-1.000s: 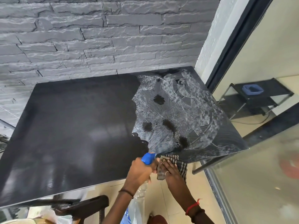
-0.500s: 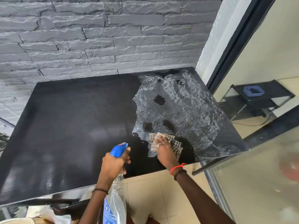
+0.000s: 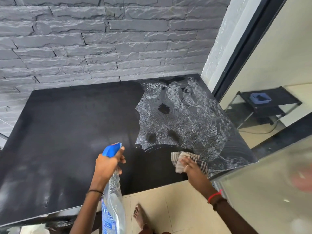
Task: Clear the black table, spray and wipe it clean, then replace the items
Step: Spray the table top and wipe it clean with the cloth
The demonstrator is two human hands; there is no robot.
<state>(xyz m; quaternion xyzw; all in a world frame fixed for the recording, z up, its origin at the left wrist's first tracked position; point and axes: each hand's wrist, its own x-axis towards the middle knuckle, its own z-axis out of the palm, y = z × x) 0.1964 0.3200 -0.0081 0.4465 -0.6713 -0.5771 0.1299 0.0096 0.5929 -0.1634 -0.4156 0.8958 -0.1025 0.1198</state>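
Black table: the cloth (under the right hand) has slid rightward.

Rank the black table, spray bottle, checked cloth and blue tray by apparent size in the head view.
1. black table, by far largest.
2. spray bottle, cut off at the bottom edge.
3. checked cloth, partly covered.
4. blue tray, smallest, but far off, so true size unsure.
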